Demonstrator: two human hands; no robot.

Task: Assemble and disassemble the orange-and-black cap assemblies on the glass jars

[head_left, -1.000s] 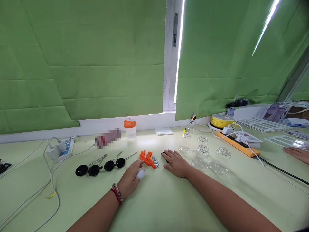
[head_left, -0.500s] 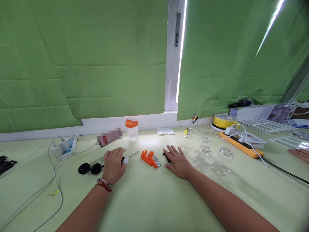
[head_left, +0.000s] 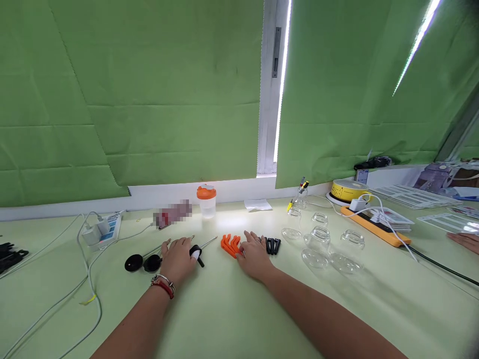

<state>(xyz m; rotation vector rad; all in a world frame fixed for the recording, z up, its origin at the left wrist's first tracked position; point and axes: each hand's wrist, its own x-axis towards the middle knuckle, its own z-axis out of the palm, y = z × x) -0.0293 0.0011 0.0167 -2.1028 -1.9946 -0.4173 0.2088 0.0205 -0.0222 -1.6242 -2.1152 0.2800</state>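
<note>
My left hand [head_left: 178, 260] rests on the table over a group of parts with black round heads [head_left: 133, 263] and thin metal rods [head_left: 208, 242]; its fingers are apart and partly bent. A white band wraps a finger beside a black piece [head_left: 200, 259]. Further right, my right hand [head_left: 256, 255] lies with loosely spread fingers over the small metal pins, which it nearly hides. Orange curved pieces [head_left: 230, 244] lie touching or close to its thumb side. Short black pieces [head_left: 273, 245] stand in a row just beyond its other side.
Several clear glass jars [head_left: 316, 247] stand to the right. Behind them are an orange power strip [head_left: 368, 224] and a yellow round container [head_left: 348, 190]. An orange-lidded cup [head_left: 206, 201] and a phone [head_left: 174, 215] sit at the back. White cables [head_left: 88, 269] run along the left. Another person's hand [head_left: 464, 241] shows far right.
My right hand has moved left, from the black pieces to the metal pins, uncovering the black pieces. My left hand has shifted slightly, and more of a black piece shows beside it.
</note>
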